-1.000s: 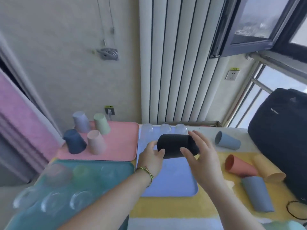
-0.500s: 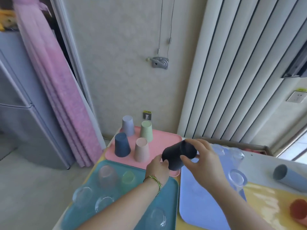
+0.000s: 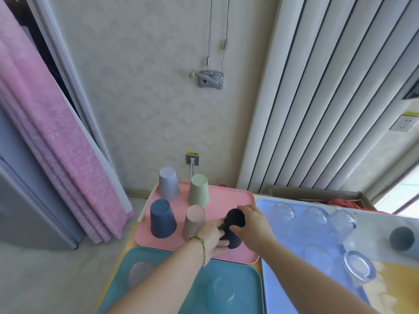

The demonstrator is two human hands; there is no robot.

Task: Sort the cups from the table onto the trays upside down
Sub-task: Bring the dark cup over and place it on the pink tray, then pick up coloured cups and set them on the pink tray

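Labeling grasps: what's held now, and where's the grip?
The black cup, in both hands: the right hand grips its upper end, the left hand its lower side.

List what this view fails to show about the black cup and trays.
- Mouth of the black cup, head view: covered by the left hand and right hand, so contact with the pink tray is unclear.
- End of the teal tray: cut by the bottom edge.
- The glasses on the blue tray: blurred, see-through; count uncertain.
- Part of the grey cup: cut by the right edge.
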